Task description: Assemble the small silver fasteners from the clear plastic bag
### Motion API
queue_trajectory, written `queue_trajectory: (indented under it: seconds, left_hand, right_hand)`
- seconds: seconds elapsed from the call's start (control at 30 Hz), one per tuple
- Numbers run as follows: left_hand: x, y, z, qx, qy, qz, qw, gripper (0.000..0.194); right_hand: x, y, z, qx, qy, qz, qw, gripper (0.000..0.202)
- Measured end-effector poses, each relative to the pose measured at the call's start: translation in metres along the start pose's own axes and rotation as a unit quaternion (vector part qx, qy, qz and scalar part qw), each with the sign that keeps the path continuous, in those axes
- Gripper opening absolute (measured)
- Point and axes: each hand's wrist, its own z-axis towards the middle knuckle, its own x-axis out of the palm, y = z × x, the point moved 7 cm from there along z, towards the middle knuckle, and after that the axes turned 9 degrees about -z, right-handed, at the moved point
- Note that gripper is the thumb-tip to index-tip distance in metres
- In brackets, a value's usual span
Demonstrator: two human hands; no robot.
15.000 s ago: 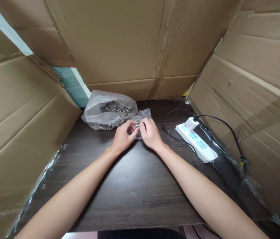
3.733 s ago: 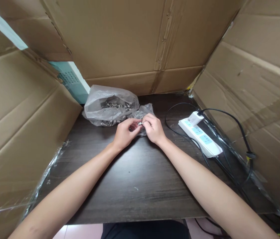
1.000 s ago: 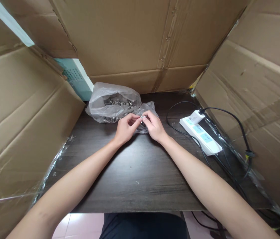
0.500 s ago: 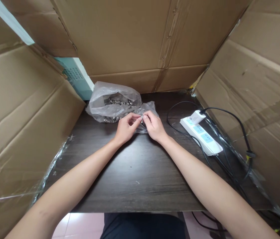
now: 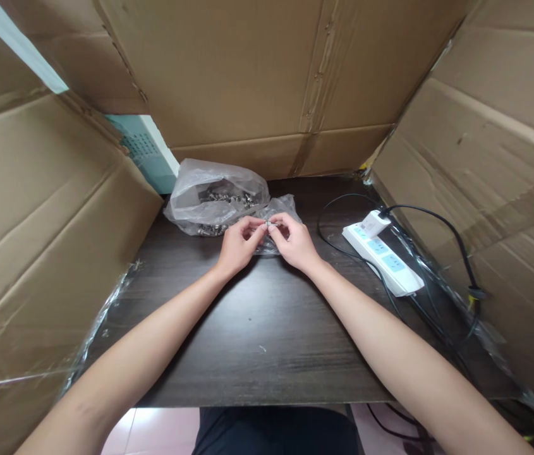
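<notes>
My left hand (image 5: 242,241) and my right hand (image 5: 296,241) meet over the middle of the table, thumbs and forefingers pinched. Between the fingertips is a small shiny metal part (image 5: 268,223), mostly covered by them; its exact kind is too small to make out. Just behind and to the left lies an open clear plastic bag (image 5: 186,189) with many small metal pieces (image 5: 229,197) in it. Under and behind my hands is a second, flatter clear plastic bag (image 5: 285,203), partly hidden by my fingers.
A white power strip (image 5: 387,259) with a white plug adapter (image 5: 375,222) lies at the right. Black cables (image 5: 456,243) loop around it. Cardboard walls (image 5: 248,76) enclose the dark wooden table (image 5: 248,354) at the back and both sides.
My fingertips have shifted slightly around the small metal part, the right thumb moving a little to the left. The bags and power strip have stayed in place.
</notes>
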Motion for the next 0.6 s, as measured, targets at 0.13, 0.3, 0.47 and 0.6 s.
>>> queue_trajectory:
  seconds: [0.13, 0.3, 0.47, 0.6]
  left_hand:
    - [0.001, -0.002, 0.0, 0.012, 0.011, 0.017, 1.0, 0.028]
    - [0.002, -0.008, -0.003, 0.029, 0.012, 0.05, 0.998, 0.024]
    - [0.003, -0.014, -0.006, 0.057, 0.011, 0.066, 0.996, 0.02]
    - [0.004, -0.016, -0.007, 0.054, 0.014, 0.069, 0.996, 0.02]
  right_hand:
    - [0.0, 0.001, 0.001, -0.017, 0.001, -0.015, 1.0, 0.02]
    - [0.001, 0.002, 0.001, -0.026, 0.015, -0.041, 0.999, 0.024]
    - [0.002, 0.005, 0.001, -0.042, 0.032, -0.037, 0.998, 0.027]
    - [0.002, 0.003, 0.001, -0.036, 0.027, -0.046, 0.998, 0.031]
